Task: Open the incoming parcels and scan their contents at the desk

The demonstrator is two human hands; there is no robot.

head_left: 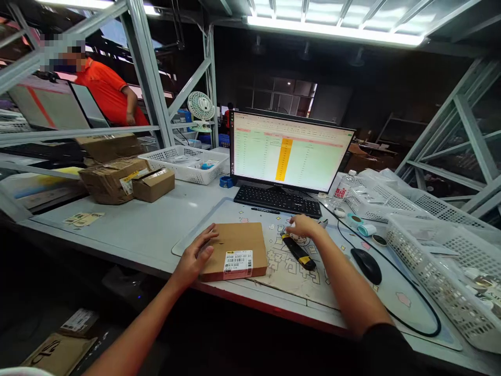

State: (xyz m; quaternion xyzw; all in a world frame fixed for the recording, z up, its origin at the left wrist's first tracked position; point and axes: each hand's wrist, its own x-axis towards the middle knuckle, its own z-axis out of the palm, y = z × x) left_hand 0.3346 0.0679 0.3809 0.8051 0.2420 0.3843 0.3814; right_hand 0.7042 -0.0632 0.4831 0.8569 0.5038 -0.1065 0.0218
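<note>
A flat brown cardboard box (235,243) lies near the desk's front edge, with a white barcode label (238,263) towards its front. My left hand (197,255) rests along the box's left side, fingers stretched out and spread, thumb lying over the top. To the right of the box, a black and yellow utility knife (298,251) lies slanted on the printed desk mat (282,282). Just beyond the knife's far end is my right hand (304,226), its fingers curled together beside something small and white. What those fingers hold, if anything, is not clear.
Behind the hands stand a keyboard (277,200) and a monitor (289,151). A mouse (367,265) and its looping cable lie on the right, beside white baskets (438,282). Cardboard boxes (113,177) and another basket (188,169) occupy the back left. Beyond the frame, a person in orange (107,94) stands.
</note>
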